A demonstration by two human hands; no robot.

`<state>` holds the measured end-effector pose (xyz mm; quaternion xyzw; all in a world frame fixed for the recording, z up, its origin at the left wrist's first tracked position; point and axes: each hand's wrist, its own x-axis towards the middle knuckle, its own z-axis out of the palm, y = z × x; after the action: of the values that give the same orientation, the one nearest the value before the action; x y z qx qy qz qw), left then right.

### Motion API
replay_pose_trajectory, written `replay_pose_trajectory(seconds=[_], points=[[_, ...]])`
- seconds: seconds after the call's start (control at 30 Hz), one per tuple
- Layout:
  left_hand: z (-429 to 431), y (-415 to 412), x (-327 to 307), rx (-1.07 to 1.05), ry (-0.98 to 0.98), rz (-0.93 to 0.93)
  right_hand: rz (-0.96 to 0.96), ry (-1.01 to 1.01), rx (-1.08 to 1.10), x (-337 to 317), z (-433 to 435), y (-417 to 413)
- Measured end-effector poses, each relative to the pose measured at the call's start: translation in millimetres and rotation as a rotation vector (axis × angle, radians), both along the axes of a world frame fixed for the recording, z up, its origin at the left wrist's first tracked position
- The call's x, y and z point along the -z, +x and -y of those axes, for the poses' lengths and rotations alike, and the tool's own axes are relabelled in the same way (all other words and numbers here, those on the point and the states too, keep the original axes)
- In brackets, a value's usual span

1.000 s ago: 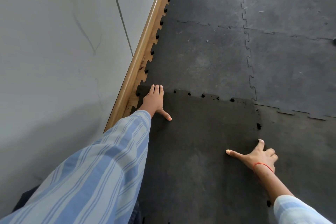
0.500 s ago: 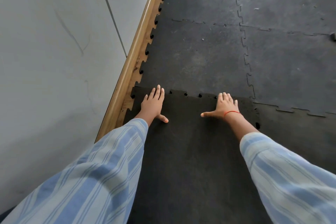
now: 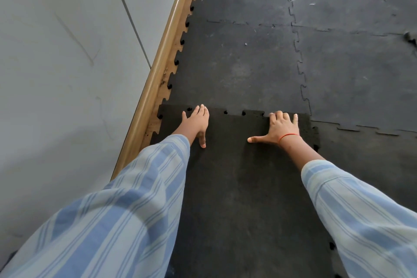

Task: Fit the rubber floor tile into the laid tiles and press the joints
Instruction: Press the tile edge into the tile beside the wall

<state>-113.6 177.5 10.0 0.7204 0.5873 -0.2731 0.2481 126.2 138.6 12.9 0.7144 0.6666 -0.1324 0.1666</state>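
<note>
A dark rubber floor tile (image 3: 243,187) with puzzle-tooth edges lies in front of me, its far edge meeting the laid tiles (image 3: 237,63). My left hand (image 3: 196,124) lies flat on the tile's far left part, fingers together and reaching the far joint. My right hand (image 3: 279,128), with a red thread at the wrist, presses flat near the far right corner, thumb spread out to the left. Small gaps show at the far joint between the two hands. Neither hand holds anything.
A grey wall (image 3: 67,74) with a wooden skirting board (image 3: 158,70) runs along the left of the tiles. More laid grey tiles (image 3: 356,63) stretch ahead and to the right. Striped sleeves cover both forearms.
My right hand moved from the tile's right edge up to its far edge and now presses there. My left hand shifted slightly right along the far joint.
</note>
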Motion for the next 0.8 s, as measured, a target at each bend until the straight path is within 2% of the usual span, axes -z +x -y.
replay_pose_trajectory(seconds=[0.2,0.37,0.63,0.8], points=[[1,-2,4,-0.013,0.017,0.039,0.015,0.042,-0.005,0,5,3],[-2,-4,6,-0.036,-0.015,0.082,-0.024,-0.023,0.009,11,0,7],[-2,-2,0,-0.030,-0.029,0.056,-0.029,-0.054,0.054,9,-9,-7],[0,1,0,-0.053,-0.007,0.039,-0.102,-0.018,0.053,10,-1,-4]])
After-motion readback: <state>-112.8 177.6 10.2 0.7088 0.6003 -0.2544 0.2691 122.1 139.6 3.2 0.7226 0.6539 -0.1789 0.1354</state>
